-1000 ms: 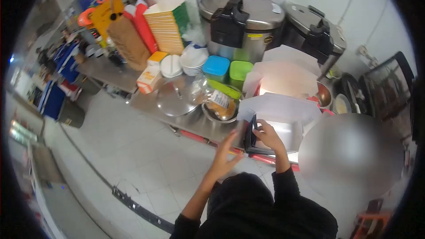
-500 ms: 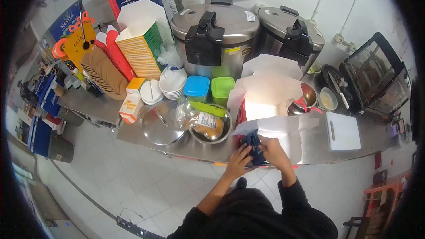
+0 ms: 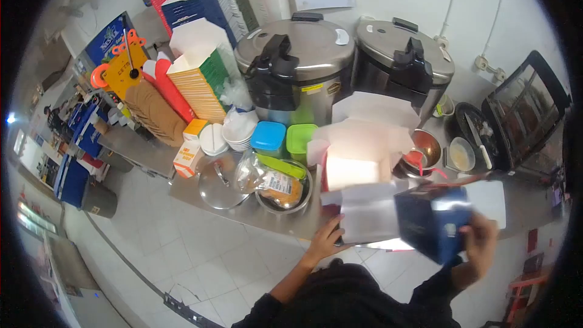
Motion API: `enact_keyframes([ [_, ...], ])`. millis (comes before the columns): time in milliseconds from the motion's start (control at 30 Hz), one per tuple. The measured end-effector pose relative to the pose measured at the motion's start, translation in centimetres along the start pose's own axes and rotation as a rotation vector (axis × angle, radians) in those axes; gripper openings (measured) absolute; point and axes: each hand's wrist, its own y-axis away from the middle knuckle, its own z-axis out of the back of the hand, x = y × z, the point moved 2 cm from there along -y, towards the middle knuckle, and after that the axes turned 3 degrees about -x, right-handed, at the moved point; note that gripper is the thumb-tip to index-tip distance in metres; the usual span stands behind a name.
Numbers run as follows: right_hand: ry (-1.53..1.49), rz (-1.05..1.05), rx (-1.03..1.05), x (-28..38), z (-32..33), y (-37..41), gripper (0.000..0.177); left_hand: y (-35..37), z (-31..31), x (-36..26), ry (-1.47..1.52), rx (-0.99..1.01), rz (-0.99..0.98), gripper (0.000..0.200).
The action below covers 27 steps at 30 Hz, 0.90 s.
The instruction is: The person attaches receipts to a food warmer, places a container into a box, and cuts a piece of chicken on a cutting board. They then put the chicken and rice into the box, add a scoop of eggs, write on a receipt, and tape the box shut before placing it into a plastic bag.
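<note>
Background NESTLE sign (image 3: 109, 37) — handheld box (image 3: 429, 221)

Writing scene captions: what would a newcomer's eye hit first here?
Likely the dark blue box in the right hand, right of centre. Next, two large steel cookers side by side at the back, then the bright blue tub and green tub in front of the left one.

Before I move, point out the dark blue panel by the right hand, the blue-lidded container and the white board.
Dark blue panel (image 3: 425, 223): head view, on its blurred broad face.
Blue-lidded container (image 3: 268, 136): head view, top of the lid.
White board (image 3: 489, 203): head view, its bare flat surface.
</note>
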Motion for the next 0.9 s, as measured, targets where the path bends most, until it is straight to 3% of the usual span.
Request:
enact_keyframes([
  [67, -0.23, -0.132, 0.029, -0.7, 3.8, -1.5, 0.036, -0.2, 0.4, -0.3, 0.004, 0.069, 0.088, 0.04],
  [167, 0.124, -0.153, -0.151, -4.4, 3.7, 0.0, 0.035, -0.7, 1.1, -0.9, -0.032, 0.143, 0.152, 0.045],
  [200, 0.195, -0.401, 0.011, -4.7, 2.8, -0.7, 0.036, -1.2, 1.6, -1.6, -0.031, 0.149, 0.189, 0.044],
  [233, 0.269, -0.289, -0.055, -7.6, 0.4, 0.1, 0.036, -1.5, 2.0, -2.0, -0.032, 0.155, 0.23, 0.044],
  [267, 0.489, -0.406, 0.084, -10.3, -2.4, 0.8, 0.032, -1.6, 2.5, -1.9, -0.01, 0.121, 0.232, 0.042],
  [300, 0.56, -0.37, 0.084, -12.0, -5.5, 1.6, 0.024, -1.9, 3.1, -1.3, -0.031, 0.075, 0.202, 0.039],
  [333, 0.61, -0.388, 0.268, -15.6, -8.5, 3.3, 0.026, -2.5, 4.0, -0.3, -0.053, 0.036, 0.174, 0.037],
  [367, 0.526, -0.392, 0.181, -17.0, -11.4, 4.7, 0.023, -3.1, 5.3, 0.6, -0.077, 0.005, 0.148, 0.034],
  [400, 0.577, -0.256, 0.224, -17.1, -13.4, 5.5, 0.03, -4.7, 7.0, 1.5, -0.085, -0.031, 0.138, 0.032],
  [467, 0.559, -0.241, 0.395, -20.6, -16.8, 8.1, 0.037, -9.6, 10.8, 3.2, -0.054, -0.121, 0.127, 0.031],
  [533, 0.528, -0.238, 0.48, -21.5, -18.4, 8.7, 0.037, -15.6, 15.2, 4.5, -0.316, -0.144, 0.07, 0.037],
  [600, 0.569, -0.209, 0.562, -22.5, -18.4, 8.4, 0.041, -22.6, 18.0, 7.4, -0.179, -0.322, 0.025, 0.048],
  [633, 0.454, -0.351, 0.392, -23.5, -17.2, 8.2, 0.044, -26.1, 19.2, 8.4, -0.168, -0.401, -0.036, 0.05],
  [667, 0.45, -0.421, 0.291, -23.4, -15.2, 7.1, 0.044, -29.3, 20.0, 10.8, 0.001, -0.282, 0.035, 0.052],
  [700, 0.605, -0.304, 0.269, -23.8, -12.6, 5.8, 0.045, -31.8, 20.6, 12.9, 0.168, -0.155, 0.107, 0.053],
  [733, 0.356, -0.512, 0.157, -17.7, -9.0, 1.4, 0.044, -33.6, 20.9, 13.9, 0.307, 0.022, 0.178, 0.051],
  [767, 0.389, -0.439, -0.018, -19.4, -6.7, 1.8, 0.042, -35.3, 21.2, 14.5, 0.443, 0.204, 0.246, 0.049],
  [800, 0.44, -0.324, -0.103, -16.4, -4.6, 0.3, 0.042, -36.6, 21.3, 15.1, 0.575, 0.391, 0.314, 0.047],
  [900, 0.583, -0.164, -0.201, -3.4, -0.8, -6.6, 0.045, -37.9, 21.3, 17.7, 0.68, 0.477, 0.353, 0.036],
])
